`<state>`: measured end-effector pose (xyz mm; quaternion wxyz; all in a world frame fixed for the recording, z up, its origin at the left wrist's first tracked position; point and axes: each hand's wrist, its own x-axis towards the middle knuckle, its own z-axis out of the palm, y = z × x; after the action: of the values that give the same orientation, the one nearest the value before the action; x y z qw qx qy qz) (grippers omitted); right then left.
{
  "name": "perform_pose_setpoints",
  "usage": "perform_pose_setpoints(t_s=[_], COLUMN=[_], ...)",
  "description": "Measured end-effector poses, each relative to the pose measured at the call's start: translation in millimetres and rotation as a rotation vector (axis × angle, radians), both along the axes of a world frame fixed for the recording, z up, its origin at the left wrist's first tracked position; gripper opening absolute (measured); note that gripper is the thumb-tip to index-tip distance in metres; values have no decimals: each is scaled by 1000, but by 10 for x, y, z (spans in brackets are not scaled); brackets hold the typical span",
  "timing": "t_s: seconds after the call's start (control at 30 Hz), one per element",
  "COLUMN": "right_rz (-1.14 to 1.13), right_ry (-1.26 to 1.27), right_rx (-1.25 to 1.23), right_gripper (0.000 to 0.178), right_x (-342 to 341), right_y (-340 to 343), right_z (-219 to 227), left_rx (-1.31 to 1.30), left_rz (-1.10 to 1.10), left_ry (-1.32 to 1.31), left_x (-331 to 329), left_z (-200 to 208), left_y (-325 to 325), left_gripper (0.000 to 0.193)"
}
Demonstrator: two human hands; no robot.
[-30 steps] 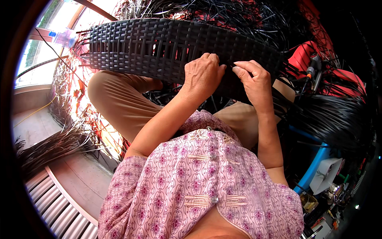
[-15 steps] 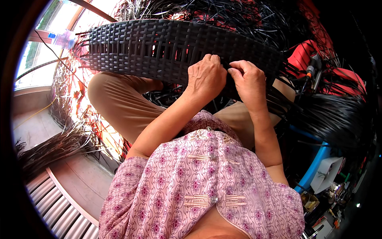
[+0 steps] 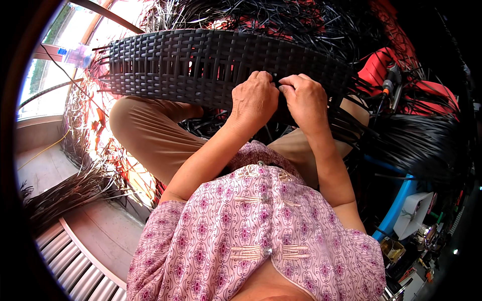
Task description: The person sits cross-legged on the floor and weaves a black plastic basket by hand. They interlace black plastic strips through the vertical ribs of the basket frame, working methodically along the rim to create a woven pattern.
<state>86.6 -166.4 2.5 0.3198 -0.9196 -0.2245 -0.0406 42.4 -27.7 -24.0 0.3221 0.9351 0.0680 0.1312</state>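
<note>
A long woven panel of dark plastic rattan lies across my knees, its unwoven strands fanning out at the right end. My left hand and my right hand sit side by side on the panel's near edge. Their fingertips meet and pinch a dark weaving strand at the panel's surface. Fingers of both hands curl over the edge, hiding the exact spot where the strand enters the weave.
Loose black strands pile behind the panel and at the right. A bundle of strands lies on the floor at left. A plastic bottle stands far left. A blue frame and small clutter sit low right.
My right hand has moved left along the panel's edge until it meets my left hand. Both hands now pinch together at one spot.
</note>
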Motion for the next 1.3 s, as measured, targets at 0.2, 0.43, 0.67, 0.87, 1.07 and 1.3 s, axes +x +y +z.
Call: perform_pose_setpoints(t_s=[0.2,0.43,0.67,0.87,1.07,1.3], right_rz=[6,0,16,11,37,52], right_ry=[-18,-38,94,253,275,263], right_rx=[-14,66,140,246,230,277], right_gripper=[11,17,22,20,19,18], right_x=[49,-47,-9,31,40,68], right_y=[26,120,131,2,-50,-56], right_z=[-35,37,33,46,54,-38], left_rx=[-162,-388,-436,-174,22,23], left_rz=[-5,14,-41,-119,-155,-154], left_ry=[-68,-8,-7,-44,35,24], left_x=[8,4,-20,-32,-22,-5], left_z=[-16,100,79,69,158,94], left_y=[109,251,356,307,293,292], left_gripper=[19,19,17,21,27,25])
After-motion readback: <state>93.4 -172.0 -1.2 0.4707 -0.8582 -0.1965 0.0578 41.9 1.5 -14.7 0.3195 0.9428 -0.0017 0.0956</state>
